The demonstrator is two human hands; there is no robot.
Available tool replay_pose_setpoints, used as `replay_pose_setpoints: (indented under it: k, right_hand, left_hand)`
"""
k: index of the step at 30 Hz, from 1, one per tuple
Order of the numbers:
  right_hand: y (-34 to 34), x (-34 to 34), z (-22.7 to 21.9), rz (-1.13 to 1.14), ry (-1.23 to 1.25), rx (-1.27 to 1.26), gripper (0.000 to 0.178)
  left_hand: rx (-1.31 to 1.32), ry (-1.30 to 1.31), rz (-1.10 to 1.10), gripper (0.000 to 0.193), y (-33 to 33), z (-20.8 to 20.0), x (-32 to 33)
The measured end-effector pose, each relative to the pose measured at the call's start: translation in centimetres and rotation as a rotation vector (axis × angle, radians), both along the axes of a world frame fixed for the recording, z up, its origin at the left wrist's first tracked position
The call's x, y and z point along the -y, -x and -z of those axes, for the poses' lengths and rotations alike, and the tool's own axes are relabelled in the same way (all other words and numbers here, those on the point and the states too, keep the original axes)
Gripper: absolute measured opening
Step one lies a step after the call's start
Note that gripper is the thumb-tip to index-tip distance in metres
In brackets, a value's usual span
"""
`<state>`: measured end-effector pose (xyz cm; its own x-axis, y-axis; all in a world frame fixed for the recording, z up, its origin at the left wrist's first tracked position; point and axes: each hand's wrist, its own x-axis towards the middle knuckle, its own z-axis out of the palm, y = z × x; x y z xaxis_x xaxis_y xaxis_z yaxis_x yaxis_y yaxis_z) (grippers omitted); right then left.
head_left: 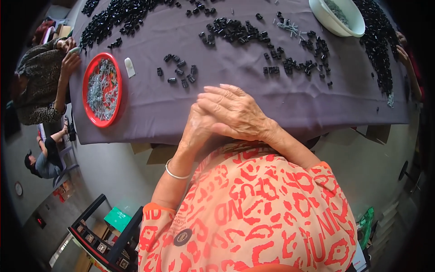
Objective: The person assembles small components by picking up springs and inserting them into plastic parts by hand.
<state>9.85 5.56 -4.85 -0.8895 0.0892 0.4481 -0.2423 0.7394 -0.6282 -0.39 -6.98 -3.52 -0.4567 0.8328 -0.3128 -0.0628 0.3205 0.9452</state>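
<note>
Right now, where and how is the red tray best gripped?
Probably by the right rim of the red tray, with the left hand coming from the right: that raised edge is bare and faces the hand. Grip its near half, clear of the small white piece; loose bits inside suggest keeping it level.

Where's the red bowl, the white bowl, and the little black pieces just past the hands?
Red bowl (119,88): head view, on its right rim.
White bowl (355,22): head view, on its wall.
Black pieces (179,71): head view, on one piece mid-cluster.
</note>
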Motion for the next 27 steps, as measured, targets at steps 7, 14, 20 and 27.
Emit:
replay_pose_setpoints:
  k: [7,14,20,27]
  right_hand:
    - [0.3,-0.1,0.4,-0.01,0.038,0.17,0.052]
    - [0.7,0.0,0.3,-0.01,0.053,0.199,0.054]
    - [1.8,0.7,-1.1,0.061,-0.059,0.159,0.05]
    - [2.7,0.9,-0.4,-0.042,-0.065,0.201,0.051]
  left_hand:
    - [0.184,0.084,-0.036,0.021,0.2,-0.6,-0.1]
    - [0.296,0.029,-0.001,0.018,0.7,-0.8,0.0]
    - [-0.073,-0.199,-0.083,0.036,-0.4,0.9,-0.1]
    - [-0.237,-0.109,0.06,0.042,-0.4,5.0,1.1]
